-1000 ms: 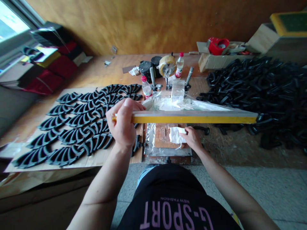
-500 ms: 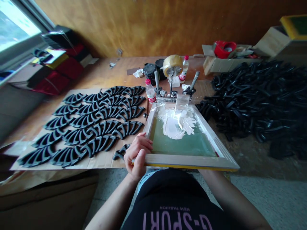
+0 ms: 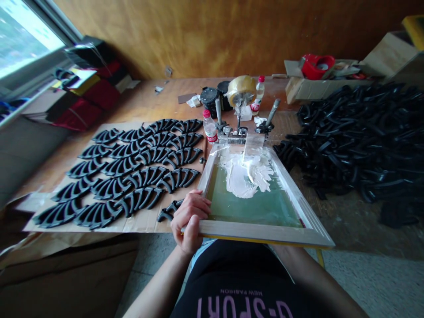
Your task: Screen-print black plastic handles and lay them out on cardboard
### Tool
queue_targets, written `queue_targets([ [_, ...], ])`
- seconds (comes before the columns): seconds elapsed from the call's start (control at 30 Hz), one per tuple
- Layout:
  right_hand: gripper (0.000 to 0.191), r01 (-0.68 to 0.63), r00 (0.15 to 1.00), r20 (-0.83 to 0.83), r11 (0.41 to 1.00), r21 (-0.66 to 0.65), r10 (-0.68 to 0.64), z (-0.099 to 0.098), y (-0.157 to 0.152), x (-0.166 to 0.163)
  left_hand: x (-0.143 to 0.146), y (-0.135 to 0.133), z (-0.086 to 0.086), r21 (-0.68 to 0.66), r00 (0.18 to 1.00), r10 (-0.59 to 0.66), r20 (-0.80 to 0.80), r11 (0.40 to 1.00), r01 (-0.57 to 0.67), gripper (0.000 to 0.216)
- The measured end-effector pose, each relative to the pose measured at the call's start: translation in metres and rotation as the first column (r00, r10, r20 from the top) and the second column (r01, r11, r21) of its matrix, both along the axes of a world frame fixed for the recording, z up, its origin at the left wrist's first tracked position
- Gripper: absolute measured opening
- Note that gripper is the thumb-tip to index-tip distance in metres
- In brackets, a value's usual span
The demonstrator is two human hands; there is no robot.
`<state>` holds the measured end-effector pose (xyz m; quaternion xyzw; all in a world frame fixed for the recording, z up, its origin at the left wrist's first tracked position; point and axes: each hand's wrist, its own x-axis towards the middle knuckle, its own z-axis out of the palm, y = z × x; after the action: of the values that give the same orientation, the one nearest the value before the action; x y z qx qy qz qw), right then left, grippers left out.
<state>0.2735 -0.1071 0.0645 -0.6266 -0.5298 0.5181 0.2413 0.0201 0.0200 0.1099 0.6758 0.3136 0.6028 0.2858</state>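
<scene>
My left hand point(image 3: 190, 216) is closed around the near left corner of a screen printing frame point(image 3: 265, 230), thumb on the near side and fingers over the left rail. White ink point(image 3: 243, 176) is spread thickly over the far half of the frame's green mesh point(image 3: 255, 210). A flat pale squeegee point(image 3: 254, 145) stands in the ink at the far end. A clamp stand point(image 3: 238, 130) is at the frame's far end. My right forearm runs under the near right part of the frame, which hides my right hand.
Rows of black curved handle-like parts point(image 3: 132, 154) lie on cardboard to the left. A large heap of similar black pieces point(image 3: 361, 141) covers the right side. Bottles point(image 3: 210, 127), black tubs point(image 3: 209, 99) and a tape roll point(image 3: 241, 89) stand behind the frame. An open carton point(image 3: 308, 90) is at back right.
The near edge of the screen frame now appears slightly lower in view, with my left hand still on its corner. The whole view has shifted a little. The squeegee stays in the ink.
</scene>
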Motion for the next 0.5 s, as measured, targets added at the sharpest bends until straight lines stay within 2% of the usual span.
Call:
queue_targets([
  [0.1,0.062,0.105,0.994,0.032,0.994,-0.019,-0.105,0.005,0.004,-0.001,0.000,0.001,0.001,0.003,1.000,0.004,0.001,1.000,-0.004,0.030],
  [0.23,0.062,0.055,0.998,0.016,0.998,-0.016,-0.055,0.011,0.012,-0.004,0.001,0.001,0.001,0.021,1.000,-0.006,-0.001,1.000,0.006,0.029],
  [0.37,0.062,0.051,0.996,0.077,0.998,-0.036,-0.048,0.004,0.008,-0.003,0.002,0.001,0.002,0.028,1.000,0.007,-0.002,1.000,-0.007,0.030],
  [0.5,0.069,0.048,0.997,0.063,0.999,-0.016,-0.047,-0.001,0.010,-0.003,0.001,0.001,0.001,0.021,0.999,0.025,-0.039,0.999,-0.024,0.031],
])
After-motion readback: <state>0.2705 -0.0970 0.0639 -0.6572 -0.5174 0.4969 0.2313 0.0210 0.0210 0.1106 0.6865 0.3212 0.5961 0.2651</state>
